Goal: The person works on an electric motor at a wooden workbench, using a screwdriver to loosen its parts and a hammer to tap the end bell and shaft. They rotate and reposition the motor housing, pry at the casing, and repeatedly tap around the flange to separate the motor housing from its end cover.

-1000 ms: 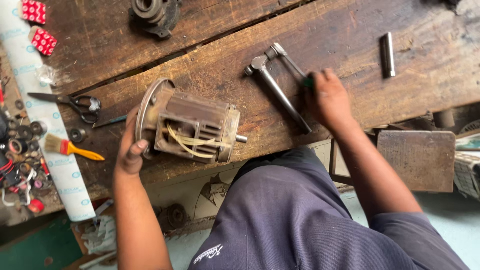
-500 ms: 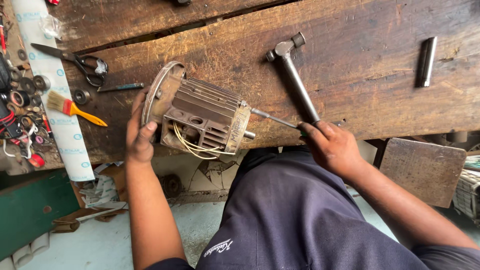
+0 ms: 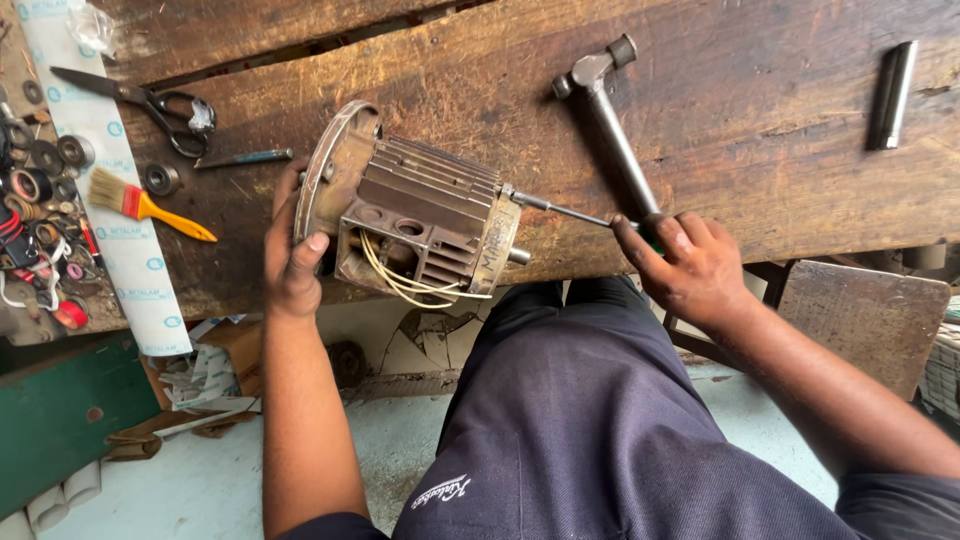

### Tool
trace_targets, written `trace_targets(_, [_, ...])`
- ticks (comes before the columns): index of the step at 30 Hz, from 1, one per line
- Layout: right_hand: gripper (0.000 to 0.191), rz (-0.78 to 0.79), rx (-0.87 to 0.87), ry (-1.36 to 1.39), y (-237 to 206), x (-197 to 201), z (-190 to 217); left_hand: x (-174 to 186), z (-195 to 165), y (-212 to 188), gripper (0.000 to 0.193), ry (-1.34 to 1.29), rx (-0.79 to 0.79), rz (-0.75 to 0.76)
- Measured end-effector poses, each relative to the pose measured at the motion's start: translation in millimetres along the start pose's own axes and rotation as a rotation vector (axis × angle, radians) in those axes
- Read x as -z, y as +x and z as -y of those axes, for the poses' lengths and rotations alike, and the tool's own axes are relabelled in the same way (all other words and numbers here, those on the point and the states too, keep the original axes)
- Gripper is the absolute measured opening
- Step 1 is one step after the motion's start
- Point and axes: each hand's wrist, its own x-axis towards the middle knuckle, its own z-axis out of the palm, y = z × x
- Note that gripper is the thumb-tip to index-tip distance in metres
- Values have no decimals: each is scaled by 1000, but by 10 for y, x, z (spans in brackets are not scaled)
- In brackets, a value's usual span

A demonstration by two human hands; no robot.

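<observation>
A brown finned electric motor (image 3: 415, 215) lies on its side at the near edge of a worn wooden bench (image 3: 740, 130), with yellow wires hanging from its open box. My left hand (image 3: 293, 250) grips its round end cover on the left. My right hand (image 3: 685, 265) holds a screwdriver (image 3: 560, 208) by its handle. The thin shaft points left and its tip meets the motor's right end face. A steel hammer (image 3: 607, 120) lies on the bench just above my right hand.
A metal cylinder (image 3: 891, 95) lies at the far right of the bench. Scissors (image 3: 140, 105), a small paintbrush (image 3: 145, 203) and several bearings and rings lie at the left on a white strip. My dark-trousered legs are below the bench edge.
My right hand left the hammer on the bench and brought a screwdriver down to the motor's right end. My left hand stays on the motor. The view has drawn closer.
</observation>
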Motion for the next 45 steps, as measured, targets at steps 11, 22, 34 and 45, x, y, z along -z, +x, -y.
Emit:
trace_targets(11, [42, 87, -97, 64, 76, -96, 45, 21, 39, -14, 84, -21, -11, -1])
trace_targets(22, [41, 619, -469, 723, 427, 132, -148, -4, 45, -10, 82, -59, -25, -13])
trace_targets(34, [28, 41, -645, 71, -232, 93, -672, 21, 185, 200, 68, -13, -41, -61])
trace_targets(45, [38, -101, -686, -82, -200, -280, -640, -31, 107, 408, 53, 131, -127, -83])
